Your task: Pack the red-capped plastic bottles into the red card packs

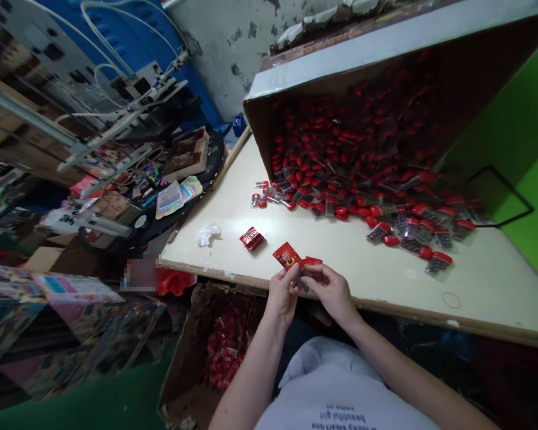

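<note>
At the table's near edge my left hand (283,294) is closed on a red printed card (287,255), which sticks up past the fingertips. My right hand (334,291) meets it from the right with fingers pinched together. Something small and dark shows between the two hands, too hidden to name. Another red card (312,261) lies just beyond my right fingers, partly covered by them. To the left, a small stack of red cards (251,239) rests on the table, with a crumpled white tissue (208,235) beside it.
A large carton (341,68) on its side spills many small clear containers with red caps (381,233) onto the white table (412,292). Below the edge stands an open cardboard box (179,358) holding red packets. A rubber band (451,300) lies right; a machine (130,107) stands left.
</note>
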